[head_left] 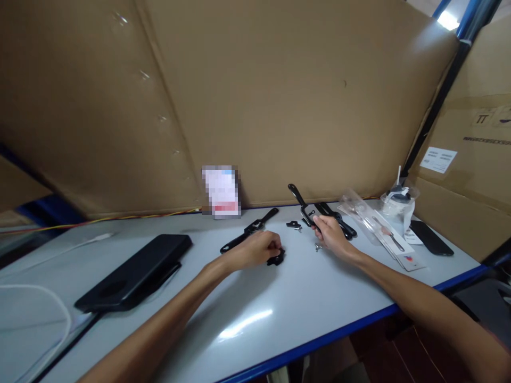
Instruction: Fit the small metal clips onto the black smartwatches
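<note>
My left hand [255,249] rests on the grey table [279,319] with its fingers curled round a small black part [276,259]. A long black strap-like piece [249,230] lies just behind it. My right hand [330,232] grips a black frame-shaped part with a long arm [302,202] that sticks up and back. Beside that hand lie more black strips [339,218]. A small black clip [294,225] sits between the two hands, and a small metal bit [318,247] lies under the right wrist.
A flat black case [136,271] lies at the left, with white cable [48,306] beyond it. Clear plastic packets [375,223], a bagged item [399,205] and a dark phone [431,238] are at the right. Cardboard walls [255,96] stand behind; a blue edge [339,330] runs along the front.
</note>
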### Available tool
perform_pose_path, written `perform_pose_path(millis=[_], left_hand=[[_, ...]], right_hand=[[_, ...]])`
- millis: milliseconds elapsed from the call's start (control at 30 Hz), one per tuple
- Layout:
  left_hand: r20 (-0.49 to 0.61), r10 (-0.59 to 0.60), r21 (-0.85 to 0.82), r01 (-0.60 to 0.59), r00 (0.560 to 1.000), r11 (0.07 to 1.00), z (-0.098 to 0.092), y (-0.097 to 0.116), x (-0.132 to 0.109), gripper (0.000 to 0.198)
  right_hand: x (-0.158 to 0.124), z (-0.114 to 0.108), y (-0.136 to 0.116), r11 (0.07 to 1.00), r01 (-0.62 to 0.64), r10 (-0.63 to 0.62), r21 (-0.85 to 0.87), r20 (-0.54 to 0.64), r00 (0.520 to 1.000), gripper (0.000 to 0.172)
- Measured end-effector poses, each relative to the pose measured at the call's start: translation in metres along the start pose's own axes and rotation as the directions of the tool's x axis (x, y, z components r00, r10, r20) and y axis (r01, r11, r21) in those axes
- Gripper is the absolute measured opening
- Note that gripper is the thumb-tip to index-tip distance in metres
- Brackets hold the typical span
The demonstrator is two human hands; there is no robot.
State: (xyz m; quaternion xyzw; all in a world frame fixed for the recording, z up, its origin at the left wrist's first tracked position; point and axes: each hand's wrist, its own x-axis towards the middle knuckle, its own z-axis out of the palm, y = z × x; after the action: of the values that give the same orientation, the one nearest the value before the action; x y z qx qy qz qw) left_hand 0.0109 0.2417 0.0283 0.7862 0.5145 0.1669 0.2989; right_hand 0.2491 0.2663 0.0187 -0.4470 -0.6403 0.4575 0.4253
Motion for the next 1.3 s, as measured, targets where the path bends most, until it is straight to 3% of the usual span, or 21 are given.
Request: perform_pose_path(millis=[100,167,233,333,433,567,667,733,800,867,1000,1167,1300], left_hand=[[-0.085,-0.023,-0.374,-0.011,0.996,0.927,0.006,0.013,0.0,0.019],[-0.196,-0.064,-0.616,-0.072,0.979,0.785,0.013,0.024,0.0,0.025],[-0.305,-0.13,-0.729,-0.144,0.943,0.669,0.021,0.035,-0.001,0.031],[-0.441,-0.221,-0.77,-0.241,0.87,0.59,0.033,0.046,0.0,0.037],[-0.52,-0.264,-0.761,-0.3,0.812,0.575,0.041,0.05,0.001,0.037],[-0.577,-0.261,-0.697,-0.301,0.774,0.651,0.046,0.05,0.002,0.034],[-0.641,-0.277,-0.623,-0.275,0.716,0.732,0.052,0.048,0.003,0.032],[-0.652,-0.318,-0.634,-0.264,0.689,0.727,0.056,0.047,0.005,0.035],[-0.609,-0.369,-0.686,-0.234,0.702,0.688,0.059,0.045,0.006,0.037],[-0.532,-0.385,-0.734,-0.183,0.754,0.654,0.06,0.043,0.008,0.035],[-0.408,-0.291,-0.764,-0.15,0.865,0.627,0.057,0.039,0.01,0.034],[-0.46,-0.225,-0.718,-0.211,0.859,0.663,0.055,0.038,0.009,0.042],[-0.482,-0.21,-0.694,-0.225,0.851,0.684,0.055,0.04,0.008,0.042]], right_hand=[[0.0,0.003,0.004,0.994,0.056,-0.057,-0.095,0.0,0.998,0.044],[-0.002,0.008,0.005,0.976,0.11,-0.113,-0.186,-0.009,0.994,0.045],[-0.007,0.015,0.006,0.947,0.174,-0.179,-0.269,0.006,0.984,0.043],[-0.014,0.024,0.004,0.907,0.256,-0.251,-0.334,0.059,0.966,0.041],[-0.018,0.028,0.0,0.89,0.275,-0.268,-0.363,0.07,0.961,0.04],[-0.021,0.029,-0.002,0.906,0.264,-0.248,-0.332,0.09,0.965,0.04],[-0.021,0.03,-0.001,0.932,0.238,-0.212,-0.273,0.12,0.97,0.04],[-0.021,0.031,0.0,0.953,0.206,-0.179,-0.223,0.136,0.974,0.041],[-0.02,0.031,0.001,0.971,0.16,-0.134,-0.176,0.151,0.979,0.043],[-0.02,0.031,0.0,0.985,0.107,-0.084,-0.136,0.17,0.982,0.043],[-0.024,0.031,-0.005,0.998,-0.002,0.016,-0.067,0.218,0.976,0.039],[-0.028,0.031,-0.014,0.989,-0.148,0.144,-0.002,0.254,0.956,0.039],[-0.029,0.031,-0.015,0.991,-0.134,0.131,-0.006,0.252,0.959,0.045]])
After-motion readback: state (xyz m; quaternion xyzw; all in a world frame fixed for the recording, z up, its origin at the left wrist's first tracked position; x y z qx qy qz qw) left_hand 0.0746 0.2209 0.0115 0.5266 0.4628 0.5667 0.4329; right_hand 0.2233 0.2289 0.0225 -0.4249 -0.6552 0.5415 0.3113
